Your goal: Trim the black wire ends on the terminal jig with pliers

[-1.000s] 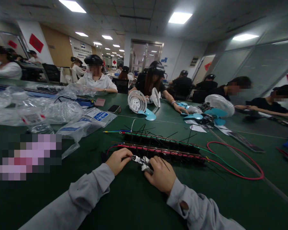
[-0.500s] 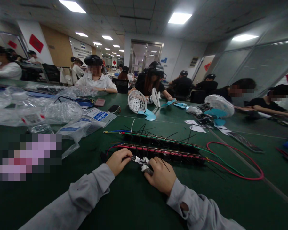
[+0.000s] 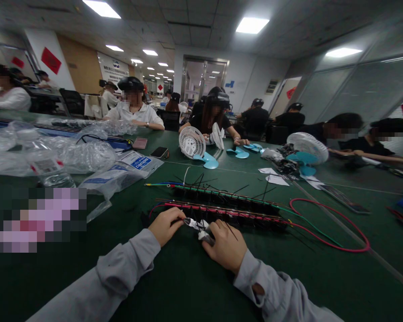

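My left hand pinches the dark tip at the left end of a small white part. Around the white and grey part's right end, my right hand has its fingers closed. Just beyond both hands lies a long black assembly with red wires and many black tie ends. A second black row with a green wire runs behind it. At the right, a red cable forms a loop on the green table.
Clear plastic wrap and a printed bag lie at the left. Farther back are a phone, white fan grilles and blue blades. Several people sit around; one person's hand rests near blue blades.
The person across has let go of a blue fan blade, which now lies on the table. My hands have hardly moved.
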Demonstrator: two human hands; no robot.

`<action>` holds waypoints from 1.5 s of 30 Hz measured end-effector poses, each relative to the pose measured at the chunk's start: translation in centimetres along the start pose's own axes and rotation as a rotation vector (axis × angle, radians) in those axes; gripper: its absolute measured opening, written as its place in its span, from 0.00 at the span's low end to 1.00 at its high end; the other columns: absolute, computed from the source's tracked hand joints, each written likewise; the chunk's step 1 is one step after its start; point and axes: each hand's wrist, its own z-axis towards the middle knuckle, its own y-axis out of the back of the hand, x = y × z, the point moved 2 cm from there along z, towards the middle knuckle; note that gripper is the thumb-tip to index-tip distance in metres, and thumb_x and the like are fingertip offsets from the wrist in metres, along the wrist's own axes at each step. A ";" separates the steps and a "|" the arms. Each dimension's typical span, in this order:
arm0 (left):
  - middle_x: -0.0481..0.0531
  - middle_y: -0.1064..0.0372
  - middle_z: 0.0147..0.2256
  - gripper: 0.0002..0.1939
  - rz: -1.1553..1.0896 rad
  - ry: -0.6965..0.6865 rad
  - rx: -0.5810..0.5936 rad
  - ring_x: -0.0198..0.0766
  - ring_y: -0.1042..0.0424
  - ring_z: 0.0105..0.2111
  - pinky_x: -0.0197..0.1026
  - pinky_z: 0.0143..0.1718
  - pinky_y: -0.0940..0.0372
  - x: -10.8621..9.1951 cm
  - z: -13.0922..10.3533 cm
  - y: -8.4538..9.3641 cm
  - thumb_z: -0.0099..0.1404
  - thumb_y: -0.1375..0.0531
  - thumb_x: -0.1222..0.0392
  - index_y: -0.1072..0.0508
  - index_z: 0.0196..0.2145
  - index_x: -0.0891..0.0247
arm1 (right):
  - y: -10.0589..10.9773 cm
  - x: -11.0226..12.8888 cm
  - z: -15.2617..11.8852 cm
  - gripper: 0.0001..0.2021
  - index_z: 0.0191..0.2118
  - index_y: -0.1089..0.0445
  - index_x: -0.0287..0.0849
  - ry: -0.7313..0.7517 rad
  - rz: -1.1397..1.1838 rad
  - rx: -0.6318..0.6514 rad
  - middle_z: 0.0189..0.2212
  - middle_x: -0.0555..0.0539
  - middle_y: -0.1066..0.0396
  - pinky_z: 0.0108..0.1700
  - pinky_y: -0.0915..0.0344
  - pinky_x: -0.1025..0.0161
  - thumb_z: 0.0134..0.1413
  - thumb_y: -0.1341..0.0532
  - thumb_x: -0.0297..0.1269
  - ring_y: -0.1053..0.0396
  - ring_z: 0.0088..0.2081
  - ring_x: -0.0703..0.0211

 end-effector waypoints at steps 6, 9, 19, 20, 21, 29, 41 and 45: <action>0.53 0.30 0.34 0.06 0.001 -0.001 0.003 0.38 0.31 0.36 0.41 0.40 0.36 0.0 0.0 0.0 0.62 0.46 0.68 0.29 0.33 0.65 | 0.0 0.0 0.0 0.10 0.31 0.36 0.42 0.005 -0.007 -0.019 0.31 0.47 0.34 0.36 0.45 0.63 0.46 0.41 0.43 0.37 0.33 0.59; 0.53 0.30 0.34 0.06 -0.001 0.002 0.007 0.38 0.32 0.36 0.41 0.40 0.36 -0.1 0.0 0.1 0.62 0.46 0.68 0.29 0.33 0.65 | 0.0 0.0 0.0 0.09 0.30 0.36 0.42 0.001 -0.007 -0.017 0.31 0.47 0.34 0.36 0.45 0.63 0.47 0.42 0.43 0.37 0.33 0.59; 0.53 0.30 0.34 0.07 -0.019 0.013 -0.003 0.38 0.31 0.36 0.41 0.41 0.35 0.0 0.0 0.2 0.61 0.46 0.69 0.28 0.33 0.65 | -0.3 0.0 -0.3 0.08 0.31 0.38 0.42 0.020 0.028 -0.065 0.33 0.46 0.36 0.40 0.45 0.61 0.46 0.42 0.41 0.39 0.35 0.58; 0.53 0.30 0.34 0.07 -0.022 0.019 -0.005 0.38 0.30 0.36 0.41 0.41 0.35 0.1 0.0 0.2 0.61 0.45 0.69 0.28 0.33 0.65 | -0.3 0.0 -0.3 0.08 0.31 0.38 0.42 0.026 0.029 -0.071 0.33 0.46 0.37 0.41 0.45 0.61 0.46 0.42 0.41 0.39 0.36 0.57; 0.53 0.29 0.34 0.07 -0.029 0.027 -0.008 0.38 0.30 0.36 0.41 0.41 0.35 0.1 0.0 0.2 0.61 0.45 0.69 0.28 0.33 0.65 | -0.3 0.0 -0.3 0.08 0.32 0.38 0.42 0.032 0.030 -0.077 0.34 0.46 0.37 0.41 0.45 0.60 0.46 0.42 0.40 0.40 0.36 0.57; 0.53 0.30 0.33 0.05 -0.219 0.113 -0.031 0.37 0.29 0.35 0.40 0.40 0.31 1.1 -0.1 -0.4 0.59 0.43 0.67 0.27 0.32 0.66 | 0.3 0.2 -0.1 0.10 0.34 0.40 0.43 0.033 0.026 -0.119 0.37 0.45 0.38 0.46 0.45 0.57 0.45 0.41 0.39 0.41 0.41 0.54; 0.52 0.31 0.32 0.06 -0.180 0.102 -0.011 0.36 0.29 0.34 0.38 0.38 0.32 0.5 -0.1 -0.3 0.59 0.44 0.68 0.27 0.31 0.66 | -0.1 -0.1 0.1 0.09 0.31 0.38 0.42 0.017 0.072 -0.038 0.33 0.46 0.36 0.40 0.44 0.61 0.45 0.41 0.41 0.40 0.36 0.56; 0.52 0.30 0.31 0.06 -0.094 0.063 -0.013 0.36 0.30 0.33 0.37 0.37 0.33 0.4 -0.1 -0.2 0.59 0.44 0.68 0.27 0.31 0.65 | -0.1 -0.1 0.1 0.08 0.30 0.38 0.42 0.017 0.074 -0.028 0.31 0.47 0.36 0.38 0.44 0.62 0.45 0.41 0.41 0.39 0.34 0.58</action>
